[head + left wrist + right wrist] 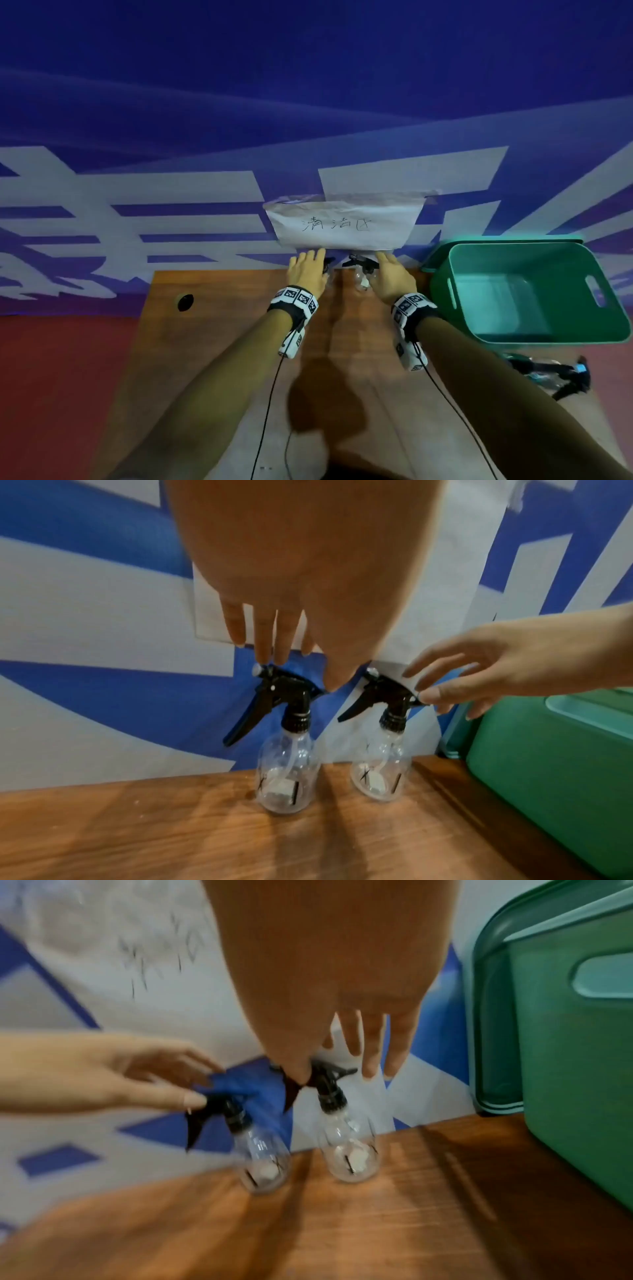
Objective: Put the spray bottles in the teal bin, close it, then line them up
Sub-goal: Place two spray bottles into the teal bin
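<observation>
A: Hands?
B: Left hand (301, 569) and right hand (329, 969) both spread, fingers straight, holding nothing; each hovers at a trigger head.

A: Bottles?
B: Two clear spray bottles upright on the wooden surface (171, 831): one (289, 775) under the left hand, the other (380, 769) under the right. A third (551, 371) lies behind the right wrist.

A: Bin?
B: Teal bin (448, 294) right of the right hand, open, lid (493, 1031) standing behind it.

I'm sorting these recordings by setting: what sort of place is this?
Probably a staged recording spot, not a home: a wooden table against a blue-and-white printed banner, with a handwritten paper sign taped up and a teal bin beside two spray bottles.
</observation>
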A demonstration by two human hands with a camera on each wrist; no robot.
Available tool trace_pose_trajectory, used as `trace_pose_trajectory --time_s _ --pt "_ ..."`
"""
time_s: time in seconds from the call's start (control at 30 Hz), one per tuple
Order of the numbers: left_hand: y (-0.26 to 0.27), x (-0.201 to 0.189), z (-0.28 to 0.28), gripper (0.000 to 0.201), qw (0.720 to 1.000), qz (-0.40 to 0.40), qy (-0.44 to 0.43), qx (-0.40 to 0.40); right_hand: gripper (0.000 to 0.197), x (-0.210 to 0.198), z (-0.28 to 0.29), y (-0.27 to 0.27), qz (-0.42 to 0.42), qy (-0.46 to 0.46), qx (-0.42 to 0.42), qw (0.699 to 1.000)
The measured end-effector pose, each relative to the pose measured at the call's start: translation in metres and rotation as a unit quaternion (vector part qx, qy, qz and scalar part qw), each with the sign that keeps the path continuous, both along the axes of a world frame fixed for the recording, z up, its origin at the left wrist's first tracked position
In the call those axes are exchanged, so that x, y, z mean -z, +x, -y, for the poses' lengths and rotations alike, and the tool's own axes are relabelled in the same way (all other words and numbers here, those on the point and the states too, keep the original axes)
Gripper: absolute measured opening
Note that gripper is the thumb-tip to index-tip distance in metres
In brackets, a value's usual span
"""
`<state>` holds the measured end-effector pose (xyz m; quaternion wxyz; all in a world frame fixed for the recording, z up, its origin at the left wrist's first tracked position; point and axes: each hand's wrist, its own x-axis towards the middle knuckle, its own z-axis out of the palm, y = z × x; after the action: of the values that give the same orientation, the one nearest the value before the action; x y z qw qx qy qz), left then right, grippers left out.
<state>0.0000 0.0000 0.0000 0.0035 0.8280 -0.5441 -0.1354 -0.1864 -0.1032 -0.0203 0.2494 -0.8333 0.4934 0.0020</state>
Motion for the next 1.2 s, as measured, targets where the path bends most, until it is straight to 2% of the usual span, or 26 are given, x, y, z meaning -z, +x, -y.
trace_pose_trajectory --time_s 0.13,0.23,0.33,0.47,0.63,0.77,1.0,1.2 --pt "0.002 0.011 0.001 0.065 0.998 0.027 0.057 0.005 0.034 0.003 -0.003 0.011 -0.041 -0.078 -0.046 0.995" --pt "0.003 0.025 -0.006 0.074 0.994 0.011 0.109 0.003 0.025 0.006 -0.004 0.020 -0.043 -0.047 -0.030 0.998" --pt "-0.002 0.036 -0.014 0.059 0.993 -0.007 0.113 -0.018 0.024 0.013 -0.011 0.023 -0.037 -0.018 -0.007 0.999" --pt "-0.009 0.041 -0.024 0.034 0.996 -0.029 0.079 -0.042 0.022 0.019 -0.024 0.020 0.014 -0.005 0.042 0.999" --pt "-0.023 0.026 -0.038 0.032 0.990 -0.078 0.042 -0.109 0.013 0.015 -0.039 0.007 0.101 0.071 0.196 0.973" --pt "-0.040 0.008 -0.056 0.027 0.984 -0.118 -0.031 -0.132 0.016 0.006 -0.060 -0.011 0.180 0.077 0.275 0.941" --pt "-0.066 -0.041 -0.068 0.022 0.974 -0.145 -0.122 -0.121 0.022 -0.022 -0.083 -0.050 0.273 0.042 0.307 0.911" --pt "-0.096 -0.077 -0.072 0.018 0.964 -0.158 -0.204 -0.067 0.022 -0.059 -0.096 -0.099 0.326 -0.024 0.260 0.909"
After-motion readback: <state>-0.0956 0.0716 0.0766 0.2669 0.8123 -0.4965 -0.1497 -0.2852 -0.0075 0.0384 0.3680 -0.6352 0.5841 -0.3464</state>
